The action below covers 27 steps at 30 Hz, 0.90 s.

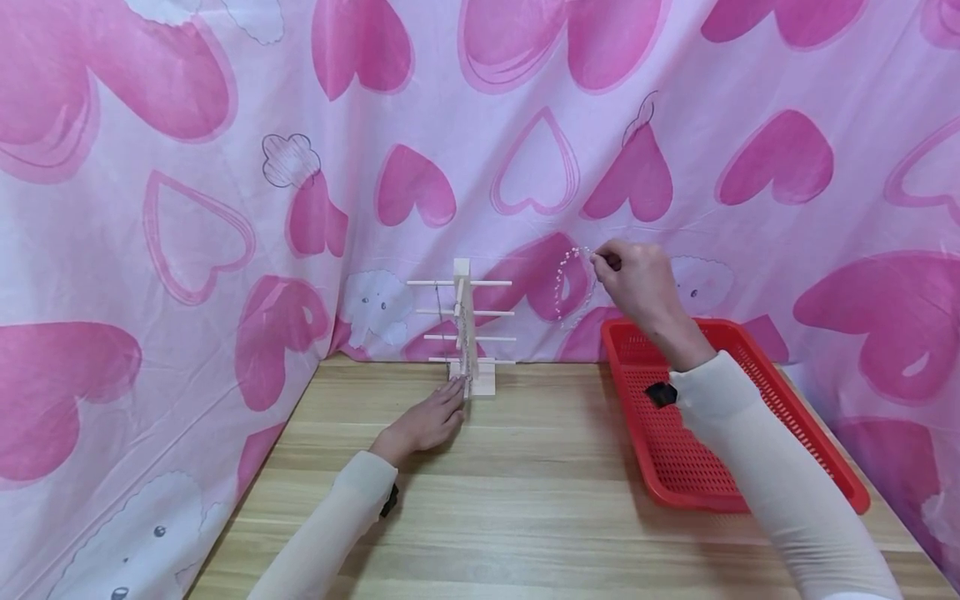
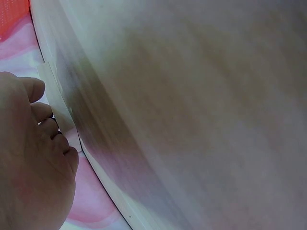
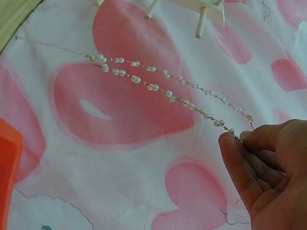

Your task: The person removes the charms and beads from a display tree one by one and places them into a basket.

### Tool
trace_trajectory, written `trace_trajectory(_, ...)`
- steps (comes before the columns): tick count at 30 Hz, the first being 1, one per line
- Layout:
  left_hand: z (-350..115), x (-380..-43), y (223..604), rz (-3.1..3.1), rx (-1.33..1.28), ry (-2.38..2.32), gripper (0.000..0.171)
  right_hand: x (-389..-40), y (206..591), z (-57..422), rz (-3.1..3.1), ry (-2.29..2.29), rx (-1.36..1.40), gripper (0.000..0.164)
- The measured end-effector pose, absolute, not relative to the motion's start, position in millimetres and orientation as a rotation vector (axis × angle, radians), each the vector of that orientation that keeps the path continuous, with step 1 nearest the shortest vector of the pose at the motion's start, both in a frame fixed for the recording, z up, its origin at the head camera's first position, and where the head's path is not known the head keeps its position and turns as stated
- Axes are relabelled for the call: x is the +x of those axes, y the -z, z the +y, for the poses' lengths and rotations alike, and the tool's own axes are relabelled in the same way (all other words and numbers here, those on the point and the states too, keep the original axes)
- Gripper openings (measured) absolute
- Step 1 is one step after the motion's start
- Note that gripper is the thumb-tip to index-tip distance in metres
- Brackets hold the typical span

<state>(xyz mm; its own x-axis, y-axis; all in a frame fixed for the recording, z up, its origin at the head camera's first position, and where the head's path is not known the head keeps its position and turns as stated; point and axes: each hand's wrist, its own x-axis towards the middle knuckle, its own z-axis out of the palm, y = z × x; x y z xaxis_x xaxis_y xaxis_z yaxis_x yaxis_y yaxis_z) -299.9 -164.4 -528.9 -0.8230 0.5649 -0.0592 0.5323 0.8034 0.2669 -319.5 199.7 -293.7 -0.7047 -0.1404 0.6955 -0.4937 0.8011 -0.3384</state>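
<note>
My right hand [image 1: 637, 279] pinches a bracelet-sized pearl necklace [image 3: 153, 87] between thumb and fingertips, raised beside the back cloth. Its white beads sit in pairs on a thin gold strand, and a fine extender chain [image 3: 53, 46] trails from the far end. Left of it, a pale wooden display rack [image 1: 462, 268] with several crosswise rods stands upright at the table's back. My left hand [image 1: 427, 421] rests at the rack's base [image 1: 483, 383], its fingers extended against the near left side. A thin dark chain [image 1: 440, 308] hangs from the rods on the left.
A red plastic basket [image 1: 637, 433] with a perforated bottom stands at the right, under my right forearm. Pink heart-patterned cloth [image 1: 420, 83] hangs behind and along both sides of the wood-grain table [image 1: 510, 517].
</note>
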Motion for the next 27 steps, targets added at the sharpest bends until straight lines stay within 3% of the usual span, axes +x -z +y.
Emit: trace_trajectory(27, -164.6, -300.1, 529.0, 2.855, 0.882, -0.392, 0.06, -302.8, 265.7, 241.4, -2.31, -0.622, 0.348, 0.021)
